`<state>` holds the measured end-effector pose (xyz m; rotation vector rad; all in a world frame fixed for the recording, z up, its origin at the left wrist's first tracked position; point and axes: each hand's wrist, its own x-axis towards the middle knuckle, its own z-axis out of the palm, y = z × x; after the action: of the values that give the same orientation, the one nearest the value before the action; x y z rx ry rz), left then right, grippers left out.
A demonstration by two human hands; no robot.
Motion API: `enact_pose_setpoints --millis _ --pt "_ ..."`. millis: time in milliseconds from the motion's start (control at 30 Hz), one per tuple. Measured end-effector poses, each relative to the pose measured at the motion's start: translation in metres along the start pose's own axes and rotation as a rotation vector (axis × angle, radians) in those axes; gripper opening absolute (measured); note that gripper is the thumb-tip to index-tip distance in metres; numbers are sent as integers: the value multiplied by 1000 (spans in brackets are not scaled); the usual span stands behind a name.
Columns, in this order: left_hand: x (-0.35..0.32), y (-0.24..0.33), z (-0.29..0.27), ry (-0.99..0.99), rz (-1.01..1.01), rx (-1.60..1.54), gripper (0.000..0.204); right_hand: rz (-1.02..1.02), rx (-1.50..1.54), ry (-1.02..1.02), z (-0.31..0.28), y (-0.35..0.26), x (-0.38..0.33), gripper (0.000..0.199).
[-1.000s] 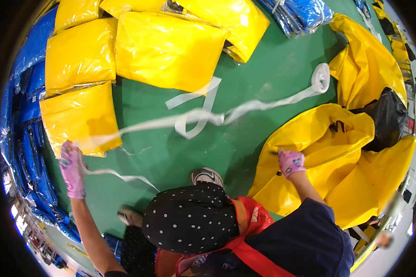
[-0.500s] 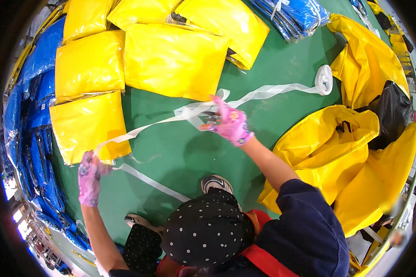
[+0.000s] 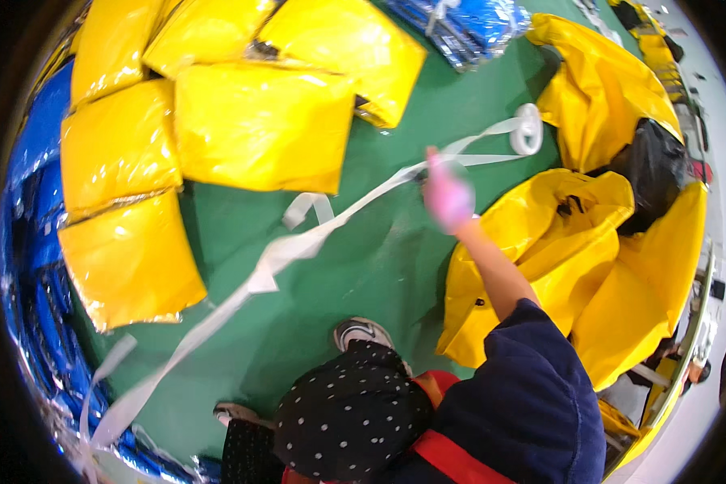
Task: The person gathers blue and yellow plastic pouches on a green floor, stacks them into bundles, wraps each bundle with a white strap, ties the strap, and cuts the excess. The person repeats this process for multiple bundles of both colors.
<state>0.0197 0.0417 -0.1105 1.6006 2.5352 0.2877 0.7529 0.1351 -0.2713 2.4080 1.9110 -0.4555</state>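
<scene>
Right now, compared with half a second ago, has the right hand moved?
Yes. Judged against the widest yellow package, the right hand has moved rightward, farther from it and nearer the white roll.

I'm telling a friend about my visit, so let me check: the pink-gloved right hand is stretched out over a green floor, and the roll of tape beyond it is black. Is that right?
Not quite: the roll of tape is white, not black, as the head view shows. The pink-gloved right hand is indeed stretched out over a green floor.
</scene>
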Motion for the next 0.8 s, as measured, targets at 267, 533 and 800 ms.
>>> enact_pose_setpoints --millis 267,533,800 --pt "54 -189 -219 330 -141 419 39 29 -249 -79 -81 -91 -31 33" --pt "83 -270 -288 371 -390 495 38 -1008 86 -190 86 -181 -37 33" --pt "94 -323 -328 213 -72 622 31 202 -728 227 -119 331 35 26"
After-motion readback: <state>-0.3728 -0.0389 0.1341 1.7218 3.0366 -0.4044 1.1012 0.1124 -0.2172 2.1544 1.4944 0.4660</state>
